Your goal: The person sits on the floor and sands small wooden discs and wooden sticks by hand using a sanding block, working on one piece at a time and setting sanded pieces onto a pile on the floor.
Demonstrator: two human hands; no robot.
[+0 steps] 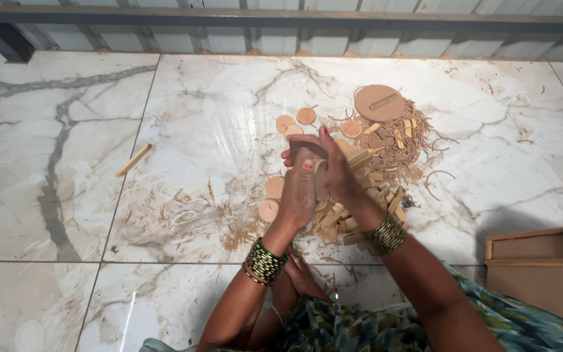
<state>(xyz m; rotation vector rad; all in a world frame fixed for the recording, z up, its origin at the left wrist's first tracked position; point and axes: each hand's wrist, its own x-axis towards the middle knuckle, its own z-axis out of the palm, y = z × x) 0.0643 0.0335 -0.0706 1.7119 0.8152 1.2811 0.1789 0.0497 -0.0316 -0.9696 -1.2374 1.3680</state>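
Observation:
My left hand and my right hand are pressed together above a marble floor, gripping a small brown wooden piece between them; most of it is hidden by the fingers. Both wrists wear stacked bangles. Just beyond and under the hands lies a pile of short wooden sticks. Small wooden discs are scattered beside it, and a large round wooden disc rests on a heap of shavings.
Wood shavings and dust spread over the floor at left of the pile. A loose wooden stick lies further left. A wooden box stands at the right edge. A corrugated metal wall runs along the back.

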